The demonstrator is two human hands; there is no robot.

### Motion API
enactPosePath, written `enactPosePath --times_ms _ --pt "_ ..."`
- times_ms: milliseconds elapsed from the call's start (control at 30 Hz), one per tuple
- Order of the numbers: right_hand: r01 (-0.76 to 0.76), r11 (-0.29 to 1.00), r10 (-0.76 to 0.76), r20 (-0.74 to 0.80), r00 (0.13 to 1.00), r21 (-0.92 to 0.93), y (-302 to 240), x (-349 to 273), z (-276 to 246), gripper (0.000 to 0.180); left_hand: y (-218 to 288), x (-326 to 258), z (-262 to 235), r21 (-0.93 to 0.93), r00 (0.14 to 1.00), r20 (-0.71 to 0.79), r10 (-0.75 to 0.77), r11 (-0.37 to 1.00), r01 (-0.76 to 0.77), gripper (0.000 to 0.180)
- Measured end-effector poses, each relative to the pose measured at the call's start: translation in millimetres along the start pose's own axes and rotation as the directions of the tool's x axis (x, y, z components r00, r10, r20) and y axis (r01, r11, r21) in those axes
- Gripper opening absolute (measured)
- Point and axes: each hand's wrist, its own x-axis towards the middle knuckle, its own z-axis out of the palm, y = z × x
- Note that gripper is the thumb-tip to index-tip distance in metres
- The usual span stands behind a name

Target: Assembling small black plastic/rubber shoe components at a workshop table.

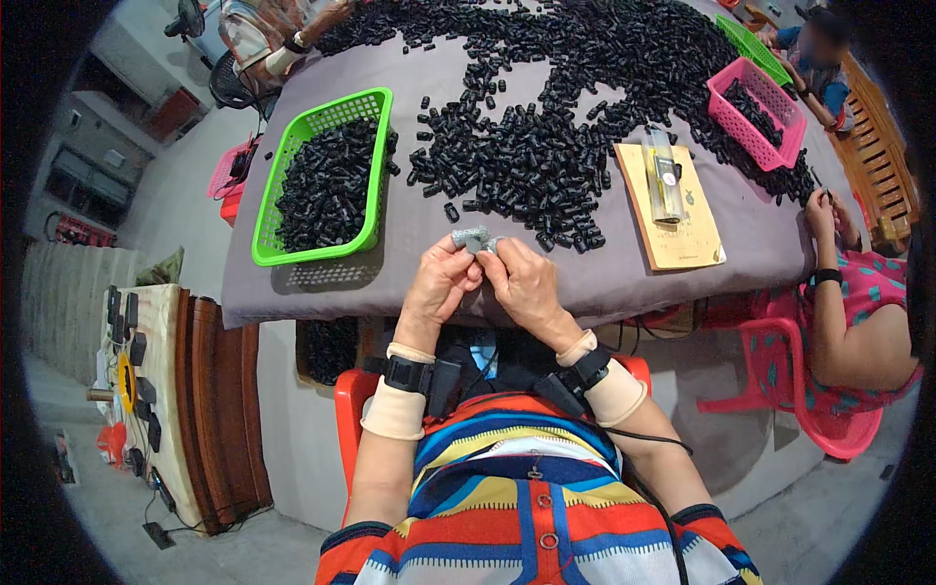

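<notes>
Just above the near edge of the cloth-covered table (292,302), both my hands are closed on one small silvery-grey, speckled piece (471,237) whose kind I cannot make out. My left hand (438,281) pinches it from the left, thumb against fingers. From the right, my right hand (529,286) grips its other end, and the fingertips partly cover it. Beyond my fingers lies a wide heap of small black cylindrical parts (512,171). A green basket (265,249) full of similar black parts stands to the left of my hands.
A tan paper pad (682,249) lies on the right, with a clear, yellowish package (664,180) on it. Farther right stand a pink basket (795,132) and a green basket (751,44). Other people sit around the table; one person's hands (829,216) are at its right edge.
</notes>
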Motion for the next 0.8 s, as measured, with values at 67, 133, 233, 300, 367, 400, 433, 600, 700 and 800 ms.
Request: enactPosePath --times_ms 67,133,233,300,367,400,433,600,700,800 --pt "-0.008 0.999 0.008 -0.012 1.000 0.032 -1.4 0.4 -2.5 0.020 -0.3 -0.7 0.6 -0.019 1.000 -0.009 -0.003 1.000 0.003 0.018" --pt "-0.016 0.998 0.018 -0.023 1.000 0.064 0.0 0.5 -4.0 0.020 0.1 -2.6 4.9 -0.037 1.000 -0.019 -0.006 0.999 0.005 0.018" --pt "-0.158 0.966 0.157 0.020 0.987 0.205 4.9 1.1 -6.1 0.023 1.7 -3.8 12.7 0.027 0.991 -0.136 0.001 1.000 0.003 0.019" --pt "-0.167 0.961 0.165 0.026 0.986 0.221 6.3 -0.2 -5.6 0.024 0.7 -3.6 9.8 0.035 0.992 -0.127 0.009 0.999 -0.004 0.019" --pt "-0.179 0.955 0.176 0.034 0.984 0.238 7.2 -0.1 -6.2 0.025 -1.7 -4.9 12.4 0.037 0.992 -0.125 0.025 0.999 -0.020 0.021" --pt "-0.186 0.940 0.185 0.032 0.982 0.284 7.5 0.1 -6.9 0.027 -1.1 -4.6 14.7 0.038 0.992 -0.126 0.028 0.999 -0.024 0.021" --pt "-0.193 0.924 0.194 0.030 0.980 0.330 7.9 0.5 -7.2 0.028 -0.3 -4.6 16.8 0.054 0.987 -0.158 0.035 0.998 -0.027 0.020" --pt "-0.215 0.919 0.212 0.046 0.976 0.332 6.1 2.5 -10.5 0.029 -0.3 -5.3 24.4 0.129 0.981 -0.165 0.103 0.988 -0.082 0.021" --pt "-0.254 0.906 0.244 0.073 0.967 0.340 3.3 3.8 -13.2 0.027 -7.3 -4.0 26.2 0.423 0.968 -0.179 0.177 0.902 -0.086 0.025" --pt "-0.290 0.887 0.289 0.058 0.956 0.359 5.4 5.1 -11.4 0.027 -9.0 -2.9 36.7 0.456 0.966 -0.185 0.182 0.886 -0.080 0.026"
